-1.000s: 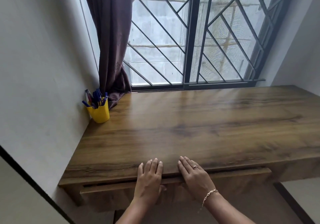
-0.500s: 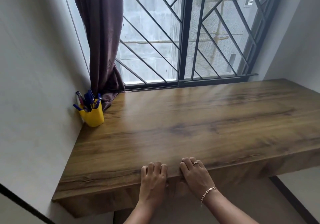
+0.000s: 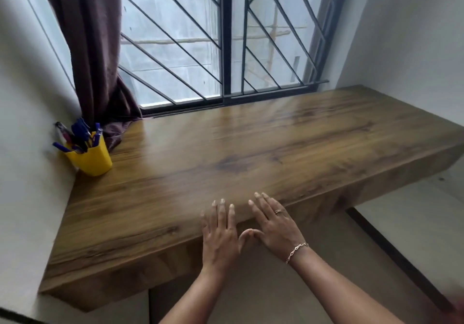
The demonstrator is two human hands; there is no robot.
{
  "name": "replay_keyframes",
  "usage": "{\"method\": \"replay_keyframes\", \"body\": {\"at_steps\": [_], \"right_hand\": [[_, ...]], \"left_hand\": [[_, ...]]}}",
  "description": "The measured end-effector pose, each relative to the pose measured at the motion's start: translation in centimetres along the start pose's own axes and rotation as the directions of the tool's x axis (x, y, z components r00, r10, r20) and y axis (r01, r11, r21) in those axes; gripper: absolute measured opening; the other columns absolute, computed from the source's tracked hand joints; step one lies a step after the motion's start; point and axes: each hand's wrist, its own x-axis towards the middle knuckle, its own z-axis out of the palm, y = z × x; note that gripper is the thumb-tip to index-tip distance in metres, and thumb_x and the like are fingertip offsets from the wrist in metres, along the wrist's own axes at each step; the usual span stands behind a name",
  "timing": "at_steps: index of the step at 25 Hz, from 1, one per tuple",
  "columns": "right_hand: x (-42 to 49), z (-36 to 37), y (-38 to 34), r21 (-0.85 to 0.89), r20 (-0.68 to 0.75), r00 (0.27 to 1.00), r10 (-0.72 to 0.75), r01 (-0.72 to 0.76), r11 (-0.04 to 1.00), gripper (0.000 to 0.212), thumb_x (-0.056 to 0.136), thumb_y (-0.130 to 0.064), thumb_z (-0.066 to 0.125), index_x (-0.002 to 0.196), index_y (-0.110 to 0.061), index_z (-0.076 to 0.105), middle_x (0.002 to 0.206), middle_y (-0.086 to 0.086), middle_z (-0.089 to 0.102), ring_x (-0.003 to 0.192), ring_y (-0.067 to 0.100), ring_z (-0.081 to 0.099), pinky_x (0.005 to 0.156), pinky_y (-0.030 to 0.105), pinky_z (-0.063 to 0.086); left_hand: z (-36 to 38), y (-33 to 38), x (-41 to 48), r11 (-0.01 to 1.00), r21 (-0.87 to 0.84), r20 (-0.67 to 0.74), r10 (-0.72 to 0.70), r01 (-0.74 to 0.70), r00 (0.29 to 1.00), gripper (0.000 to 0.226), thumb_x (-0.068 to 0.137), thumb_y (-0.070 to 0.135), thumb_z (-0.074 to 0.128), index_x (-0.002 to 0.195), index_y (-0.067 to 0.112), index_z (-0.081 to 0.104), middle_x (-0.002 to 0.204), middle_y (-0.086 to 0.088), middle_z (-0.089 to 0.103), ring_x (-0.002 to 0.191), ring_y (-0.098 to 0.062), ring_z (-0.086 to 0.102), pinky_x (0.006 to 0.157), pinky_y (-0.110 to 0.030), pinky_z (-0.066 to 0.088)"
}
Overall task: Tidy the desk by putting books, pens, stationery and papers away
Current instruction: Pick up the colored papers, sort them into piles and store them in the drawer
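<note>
— What's the room like, starting at the left?

— A pale wall (image 3: 22, 122) runs down the left side, and the wooden counter (image 3: 251, 153) butts against it. In the counter's back left corner stands a yellow cup (image 3: 91, 159), upright, touching or almost touching that wall. The pens (image 3: 81, 133), mostly blue, stand in it and lean toward the wall.

— And behind it?

— A dark brown curtain (image 3: 93, 60) hangs just behind the cup, its hem bunched on the counter's back edge. Next comes the window (image 3: 175, 35), with black diagonal bars, along the back edge. A second pale wall (image 3: 414, 35) closes the right end.

— Where are the hands?

— Both at the front edge, near its middle. The left hand (image 3: 220, 235) lies palm down, fingers straight and close together, tips on the top, gripping nothing. Just beside it, the right hand (image 3: 273, 225) does the same, fingers stretched and slightly spread. It wears a ring (image 3: 278, 211) and, at the wrist, a chain bracelet (image 3: 297, 251). The thumbs hang below the edge, nearly meeting; I cannot tell whether they touch.
</note>
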Motion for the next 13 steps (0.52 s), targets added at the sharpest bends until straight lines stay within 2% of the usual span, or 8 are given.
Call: {"method": "replay_keyframes", "body": {"at_steps": [1, 3, 7, 10, 13], "right_hand": [[-1.1, -0.7, 0.6, -0.015, 0.013, 0.999, 0.03, -0.03, 0.999, 0.067, 0.081, -0.059, 0.033, 0.13, -0.014, 0.04, 0.134, 0.012, 0.054, 0.129, 0.022, 0.034, 0.111, 0.031, 0.015], [-3.9, -1.8, 1.8, -0.03, 0.033, 0.996, 0.086, -0.085, 0.996, 0.069, 0.079, -0.059, 0.034, 0.133, -0.015, 0.036, 0.136, 0.012, 0.052, 0.131, 0.022, 0.032, 0.112, 0.032, 0.012], [-11.6, -3.5, 4.0, -0.063, 0.03, 0.978, 0.208, -0.205, 0.977, 0.069, 0.08, -0.06, 0.032, 0.132, -0.015, 0.038, 0.135, 0.013, 0.052, 0.129, 0.026, 0.045, 0.107, 0.038, 0.024], [-18.6, -4.3, 5.2, -0.111, 0.008, 0.961, 0.275, -0.272, 0.956, 0.069, 0.082, -0.06, 0.032, 0.133, -0.014, 0.036, 0.136, 0.014, 0.051, 0.127, 0.028, 0.049, 0.104, 0.041, 0.026], [-24.6, -5.5, 5.7, -0.146, -0.02, 0.934, 0.356, -0.355, 0.923, 0.069, 0.079, -0.059, 0.035, 0.132, -0.015, 0.038, 0.135, 0.014, 0.053, 0.129, 0.027, 0.042, 0.104, 0.038, 0.034]], "left_hand": [[0.0, 1.0, -0.3, 0.999, -0.001, 0.022, 0.042, -0.042, 0.999, 0.084, 0.094, 0.06, 0.004, 0.119, 0.004, 0.063, 0.13, -0.021, 0.056, 0.128, -0.034, 0.035, 0.111, -0.048, 0.011], [0.2, 3.3, -1.2, 0.994, 0.005, 0.026, 0.111, -0.112, 0.993, 0.084, 0.094, 0.06, 0.005, 0.122, 0.003, 0.061, 0.134, -0.02, 0.053, 0.131, -0.033, 0.03, 0.112, -0.046, 0.007], [0.9, 8.4, -4.4, 0.981, -0.046, 0.032, 0.189, -0.187, 0.982, 0.084, 0.094, 0.06, 0.004, 0.125, 0.002, 0.058, 0.138, -0.02, 0.049, 0.133, -0.032, 0.027, 0.112, -0.044, 0.005], [1.8, 12.9, -8.0, 0.96, -0.075, 0.044, 0.273, -0.27, 0.961, 0.086, 0.093, 0.062, 0.004, 0.127, 0.002, 0.056, 0.139, -0.019, 0.048, 0.134, -0.031, 0.026, 0.111, -0.045, 0.009], [2.7, 16.7, -11.1, 0.942, -0.052, 0.026, 0.334, -0.332, 0.942, 0.083, 0.093, 0.061, 0.008, 0.128, 0.003, 0.054, 0.139, -0.019, 0.048, 0.134, -0.033, 0.035, 0.108, -0.049, 0.017]]}}
